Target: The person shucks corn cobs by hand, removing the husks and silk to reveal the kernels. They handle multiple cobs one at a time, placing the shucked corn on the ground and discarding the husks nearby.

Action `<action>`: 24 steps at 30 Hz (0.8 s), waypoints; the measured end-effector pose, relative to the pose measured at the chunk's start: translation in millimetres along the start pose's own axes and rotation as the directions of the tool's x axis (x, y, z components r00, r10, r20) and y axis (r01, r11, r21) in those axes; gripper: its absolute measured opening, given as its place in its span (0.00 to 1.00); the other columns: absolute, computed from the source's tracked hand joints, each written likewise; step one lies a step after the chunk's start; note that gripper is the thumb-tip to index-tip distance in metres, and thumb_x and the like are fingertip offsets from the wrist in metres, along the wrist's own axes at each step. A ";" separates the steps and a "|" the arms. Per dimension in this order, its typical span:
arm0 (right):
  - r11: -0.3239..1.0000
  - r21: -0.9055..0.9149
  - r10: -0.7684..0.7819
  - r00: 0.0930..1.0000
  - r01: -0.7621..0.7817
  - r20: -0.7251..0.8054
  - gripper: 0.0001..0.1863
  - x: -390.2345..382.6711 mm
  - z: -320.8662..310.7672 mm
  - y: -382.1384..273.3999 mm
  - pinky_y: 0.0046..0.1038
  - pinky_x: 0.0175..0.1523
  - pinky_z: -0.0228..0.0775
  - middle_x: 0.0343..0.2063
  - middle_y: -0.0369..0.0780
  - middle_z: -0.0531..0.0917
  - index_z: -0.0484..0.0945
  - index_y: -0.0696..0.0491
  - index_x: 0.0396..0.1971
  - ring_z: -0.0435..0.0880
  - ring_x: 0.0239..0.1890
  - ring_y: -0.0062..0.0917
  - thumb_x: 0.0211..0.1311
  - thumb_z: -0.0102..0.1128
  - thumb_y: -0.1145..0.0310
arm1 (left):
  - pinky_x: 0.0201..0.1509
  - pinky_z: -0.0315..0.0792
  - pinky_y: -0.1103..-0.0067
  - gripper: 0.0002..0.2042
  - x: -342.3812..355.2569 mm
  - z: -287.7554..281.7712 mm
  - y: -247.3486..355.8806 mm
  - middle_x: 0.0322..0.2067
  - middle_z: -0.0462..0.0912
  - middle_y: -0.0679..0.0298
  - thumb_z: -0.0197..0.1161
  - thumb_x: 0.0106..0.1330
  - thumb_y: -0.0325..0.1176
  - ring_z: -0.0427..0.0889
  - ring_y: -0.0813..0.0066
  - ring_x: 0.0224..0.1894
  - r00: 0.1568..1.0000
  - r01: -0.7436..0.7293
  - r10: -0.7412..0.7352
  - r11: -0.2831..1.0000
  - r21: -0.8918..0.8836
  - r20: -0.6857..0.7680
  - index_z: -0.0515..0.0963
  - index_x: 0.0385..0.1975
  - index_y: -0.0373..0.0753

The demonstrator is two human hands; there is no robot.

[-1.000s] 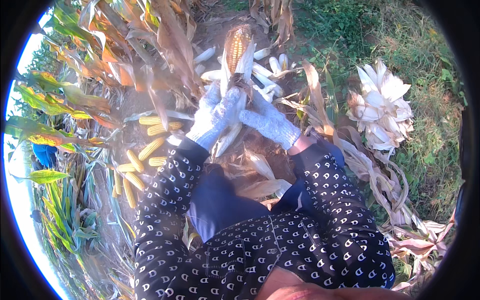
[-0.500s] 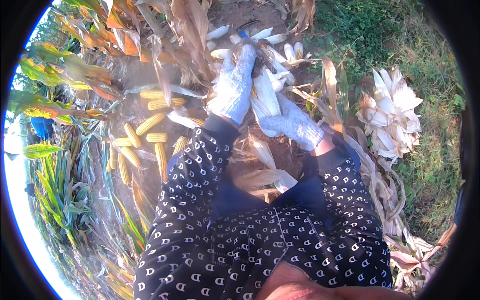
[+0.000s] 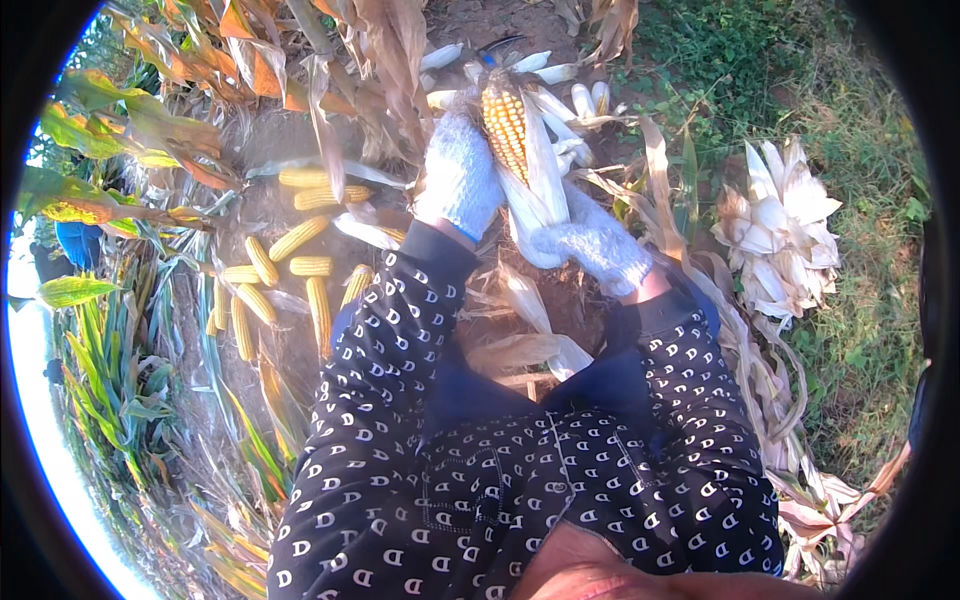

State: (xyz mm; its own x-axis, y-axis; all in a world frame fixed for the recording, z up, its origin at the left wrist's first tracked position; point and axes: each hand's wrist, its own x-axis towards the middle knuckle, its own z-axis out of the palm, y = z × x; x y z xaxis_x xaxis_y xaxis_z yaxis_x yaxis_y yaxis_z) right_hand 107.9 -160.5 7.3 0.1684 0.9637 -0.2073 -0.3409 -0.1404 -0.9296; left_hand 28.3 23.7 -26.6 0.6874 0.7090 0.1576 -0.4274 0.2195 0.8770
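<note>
Both my hands wear white knit gloves. My left hand (image 3: 458, 178) grips the side of a yellow corn cob (image 3: 506, 122) that stands upright, its kernels bared. My right hand (image 3: 592, 243) holds the pale husk leaves (image 3: 538, 190) peeled down below the cob. My dark patterned sleeves come up from the lower edge.
Several husked yellow cobs (image 3: 268, 275) lie on the soil at the left. A heap of pale husks (image 3: 780, 235) lies on the grass at the right. Dry corn stalks and leaves (image 3: 300, 60) crowd the top left. More unhusked ears (image 3: 560, 80) lie behind the cob.
The hands pulled the husk down and apart; the cob's yellow kernels now stand bare again between the gloves, and the view shifted slightly.
</note>
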 end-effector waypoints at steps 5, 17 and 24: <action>0.990 -0.088 -0.107 0.994 0.107 0.007 0.48 5.0 -9.4 4.8 0.27 0.67 0.68 0.67 0.39 0.74 0.57 0.56 0.78 0.74 0.66 0.24 0.57 0.70 0.69 | 0.60 0.76 0.74 0.18 -11.1 10.5 11.0 0.55 0.81 0.55 0.45 0.83 0.34 0.81 0.70 0.56 0.992 0.094 -0.110 0.971 -0.220 -0.061 0.70 0.65 0.32; 0.855 -0.505 -0.164 0.985 0.120 -0.045 0.50 0.0 -4.6 -9.0 0.30 0.71 0.67 0.65 0.39 0.77 0.61 0.57 0.75 0.74 0.67 0.25 0.51 0.77 0.71 | 0.61 0.76 0.69 0.15 -2.3 -16.5 -25.4 0.53 0.82 0.56 0.47 0.82 0.35 0.82 0.64 0.55 0.980 0.005 -0.073 0.937 0.349 0.183 0.73 0.60 0.35; 0.865 -0.499 -0.175 0.964 0.054 -0.199 0.48 11.1 -18.6 5.9 0.32 0.71 0.66 0.66 0.41 0.74 0.59 0.60 0.75 0.73 0.67 0.27 0.59 0.76 0.63 | 0.63 0.76 0.67 0.17 -1.3 -12.7 -25.8 0.55 0.82 0.56 0.47 0.81 0.38 0.81 0.61 0.58 0.976 0.214 -0.196 0.785 -0.581 0.095 0.73 0.61 0.36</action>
State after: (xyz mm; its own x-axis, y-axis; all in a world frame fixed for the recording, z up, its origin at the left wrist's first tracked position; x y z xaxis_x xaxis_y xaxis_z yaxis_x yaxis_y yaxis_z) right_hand 125.0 -154.8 -6.2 0.4056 0.9088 -0.0978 0.1761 -0.1827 -0.9673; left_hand 31.0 25.6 -55.2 0.8103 0.5855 0.0249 -0.5297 0.7136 0.4584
